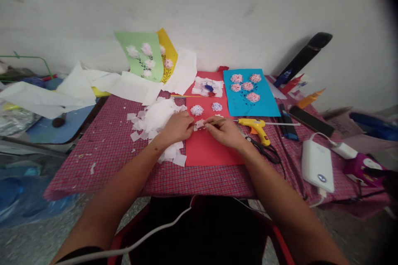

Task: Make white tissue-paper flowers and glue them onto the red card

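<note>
The head camera looks forward and down at both nearby hands (177, 126) (226, 132).

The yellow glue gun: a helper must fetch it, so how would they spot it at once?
On the checked tablecloth, find the red sheet under the right hand. The glue gun lies just right of that hand. Its pistol-shaped yellow body, orange trigger and pale stick jutting from the back set it apart from the orange bottle farther back.
</note>
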Demonstrator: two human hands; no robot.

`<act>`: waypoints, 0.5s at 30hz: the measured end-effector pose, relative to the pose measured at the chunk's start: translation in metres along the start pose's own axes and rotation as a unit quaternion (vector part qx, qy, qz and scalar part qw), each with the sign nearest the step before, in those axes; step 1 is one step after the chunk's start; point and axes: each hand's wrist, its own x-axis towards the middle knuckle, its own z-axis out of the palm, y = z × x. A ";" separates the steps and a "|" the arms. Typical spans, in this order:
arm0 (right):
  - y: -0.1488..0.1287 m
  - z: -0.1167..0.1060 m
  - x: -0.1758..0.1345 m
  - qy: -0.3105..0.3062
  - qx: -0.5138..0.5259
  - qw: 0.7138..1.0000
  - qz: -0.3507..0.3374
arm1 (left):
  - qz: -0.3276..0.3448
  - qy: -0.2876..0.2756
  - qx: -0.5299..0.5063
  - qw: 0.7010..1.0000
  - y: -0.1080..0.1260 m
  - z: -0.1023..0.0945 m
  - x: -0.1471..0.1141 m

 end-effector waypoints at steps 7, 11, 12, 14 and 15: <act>0.002 -0.004 0.001 0.042 0.015 0.999 0.011 | 0.001 -0.005 -0.015 1.000 -0.005 -0.022 -0.004; -0.002 -0.002 0.000 0.040 0.009 0.999 0.014 | 0.017 -0.042 -0.034 0.998 -0.015 -0.040 -0.010; -0.004 -0.001 -0.001 0.037 0.010 0.999 0.013 | 0.023 -0.053 -0.036 0.998 -0.016 -0.043 -0.011; -0.006 0.002 -0.001 0.025 0.016 0.999 0.012 | 0.027 -0.060 -0.031 0.997 -0.019 -0.044 -0.012; -0.007 0.003 -0.002 0.016 0.020 1.000 0.013 | 0.026 -0.057 -0.023 0.998 -0.019 -0.043 -0.012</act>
